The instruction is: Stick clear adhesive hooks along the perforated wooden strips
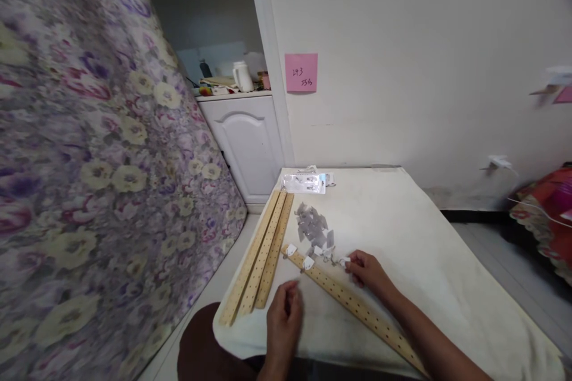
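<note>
My right hand (pixel 365 268) pinches a small white tag (pixel 344 262) just above a light wooden strip with rows of holes (pixel 357 303). That strip lies slantwise across the cloth. Two white tags with small metal hooks, an upper one (pixel 291 249) and a lower one (pixel 308 262), are at its far end. My left hand (pixel 284 315) hovers left of the strip with its fingers curled together; whatever they hold, if anything, is hidden. Beyond the strip lies a pile of small grey pieces (pixel 311 225). A few loose metal hooks (pixel 329 259) are between the pile and my right hand.
Three more perforated wooden strips (pixel 263 256) lie side by side at the left of the cloth-covered table (pixel 402 220). Clear plastic packaging (pixel 304 183) with hooks lies at the back. A floral curtain (pixel 111 178) hangs at left; a white cabinet (pixel 245 143) stands behind.
</note>
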The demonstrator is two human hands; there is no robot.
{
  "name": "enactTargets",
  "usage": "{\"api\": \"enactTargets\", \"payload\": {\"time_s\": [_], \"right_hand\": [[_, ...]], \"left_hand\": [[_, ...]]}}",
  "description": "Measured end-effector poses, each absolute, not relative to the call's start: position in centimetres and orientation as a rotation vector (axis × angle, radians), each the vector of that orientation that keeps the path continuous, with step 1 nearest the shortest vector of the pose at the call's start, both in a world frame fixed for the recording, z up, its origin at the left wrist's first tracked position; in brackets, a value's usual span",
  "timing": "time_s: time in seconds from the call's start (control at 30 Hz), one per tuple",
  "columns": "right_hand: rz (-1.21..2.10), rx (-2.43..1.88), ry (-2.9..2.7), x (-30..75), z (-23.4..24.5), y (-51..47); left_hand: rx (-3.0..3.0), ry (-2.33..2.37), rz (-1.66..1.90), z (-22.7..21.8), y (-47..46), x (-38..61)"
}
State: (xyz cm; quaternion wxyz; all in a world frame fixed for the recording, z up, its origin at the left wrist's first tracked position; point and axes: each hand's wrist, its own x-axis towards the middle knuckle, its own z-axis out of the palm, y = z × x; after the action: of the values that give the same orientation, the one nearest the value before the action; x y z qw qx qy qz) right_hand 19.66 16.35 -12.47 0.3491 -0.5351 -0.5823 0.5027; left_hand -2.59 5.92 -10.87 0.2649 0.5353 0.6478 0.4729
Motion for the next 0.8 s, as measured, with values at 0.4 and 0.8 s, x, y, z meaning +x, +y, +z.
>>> {"api": "enactTargets", "payload": {"time_s": [0.4,0.8], "right_hand": [[1.815,-1.041,-1.120,18.4,-9.0,10.0],[1.577,-1.106,-1.423,18.2,-10.3,9.0]], "left_hand": [[1.106,1.207,1.182,-9.4,5.2,4.7],[0.891,1.273,1.289,-11.1,5.1,4.7]]}}
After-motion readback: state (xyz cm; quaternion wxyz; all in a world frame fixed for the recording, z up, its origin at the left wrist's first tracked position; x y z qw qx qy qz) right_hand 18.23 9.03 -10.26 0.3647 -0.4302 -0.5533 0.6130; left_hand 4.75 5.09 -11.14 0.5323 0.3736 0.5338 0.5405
